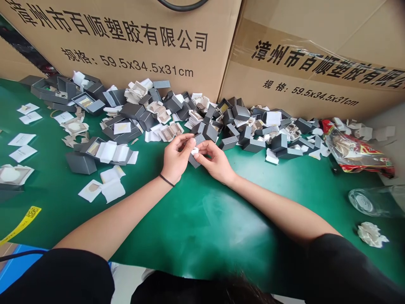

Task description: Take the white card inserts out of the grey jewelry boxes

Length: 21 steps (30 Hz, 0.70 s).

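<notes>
Both hands meet over the green tabletop, closed around one small dark grey box [193, 161]. My left hand [177, 157], with a black band at the wrist, grips its left side, thumb laid toward the middle. From the right, the fingers and thumb of my right hand [217, 161] pinch at the box. A small white piece [195, 150] shows between the two thumbs; what it is I cannot make out. Fingers cover most of the box. Just beyond the hands lies a heap of similar dark grey boxes [210, 131], many of them open.
Two large cardboard cartons [133, 76] stand along the back. White paper cards [112, 190] and torn inserts lie at left, near a yellow strip [23, 223]. On the right are a red plastic packet [357, 150], a clear cup [373, 202] and crumpled paper [371, 234].
</notes>
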{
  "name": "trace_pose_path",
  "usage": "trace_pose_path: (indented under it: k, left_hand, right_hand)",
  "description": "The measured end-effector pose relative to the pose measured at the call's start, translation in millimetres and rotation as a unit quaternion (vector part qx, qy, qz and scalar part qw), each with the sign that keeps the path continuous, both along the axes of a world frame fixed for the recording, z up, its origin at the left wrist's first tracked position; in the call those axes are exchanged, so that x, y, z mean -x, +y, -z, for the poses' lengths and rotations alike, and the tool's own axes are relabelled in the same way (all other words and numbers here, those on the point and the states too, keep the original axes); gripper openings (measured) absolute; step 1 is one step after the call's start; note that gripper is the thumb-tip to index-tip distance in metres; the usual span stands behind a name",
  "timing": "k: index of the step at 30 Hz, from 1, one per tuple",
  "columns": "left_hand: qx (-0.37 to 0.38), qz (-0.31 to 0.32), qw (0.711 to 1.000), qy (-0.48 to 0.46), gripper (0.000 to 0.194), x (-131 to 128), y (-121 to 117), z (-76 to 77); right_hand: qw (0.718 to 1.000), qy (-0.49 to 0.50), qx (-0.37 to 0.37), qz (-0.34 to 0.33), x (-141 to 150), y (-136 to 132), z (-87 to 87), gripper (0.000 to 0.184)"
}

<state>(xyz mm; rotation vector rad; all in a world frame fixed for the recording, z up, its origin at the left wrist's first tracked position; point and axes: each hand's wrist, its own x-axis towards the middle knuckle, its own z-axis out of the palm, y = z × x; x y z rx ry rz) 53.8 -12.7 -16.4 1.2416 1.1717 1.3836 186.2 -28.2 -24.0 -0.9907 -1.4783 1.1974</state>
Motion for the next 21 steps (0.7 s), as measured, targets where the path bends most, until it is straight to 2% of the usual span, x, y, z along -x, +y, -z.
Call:
trace_pose_path:
  k: [3,6,11,14,17,21]
  left_hand:
    - [0.007,-0.001,1.0,-0.02,0.037,-0.5,-0.5,0.6]
    - [0.032,0.012,0.996,-0.082,0.037,-1.2,0.0,0.2]
    - [0.103,0.066,0.972,-0.202,0.04,-3.6,0.2,-2.8]
    - [0.102,0.127,0.971,-0.175,0.042,-5.6,-2.9,-2.3]
    - [0.072,0.179,0.974,-0.115,0.051,-6.5,-6.2,0.3]
    - [0.08,0.179,0.975,-0.106,0.054,-5.6,-6.8,2.9]
  right_hand:
    - [1.0,0.016,0.015,-0.02,-1.2,0.2,1.0,0.029]
    - [0.999,0.012,0.03,-0.012,-1.9,0.3,3.4,0.03]
    - [0.996,0.045,0.027,0.071,-3.2,3.6,5.1,0.029]
    - [0.99,0.089,-0.003,0.11,-6.9,7.7,3.0,0.028]
    - [0.989,0.091,-0.025,0.109,-9.8,9.4,0.9,0.028]
    - [0.991,0.096,-0.01,0.095,-10.4,8.6,-0.6,0.028]
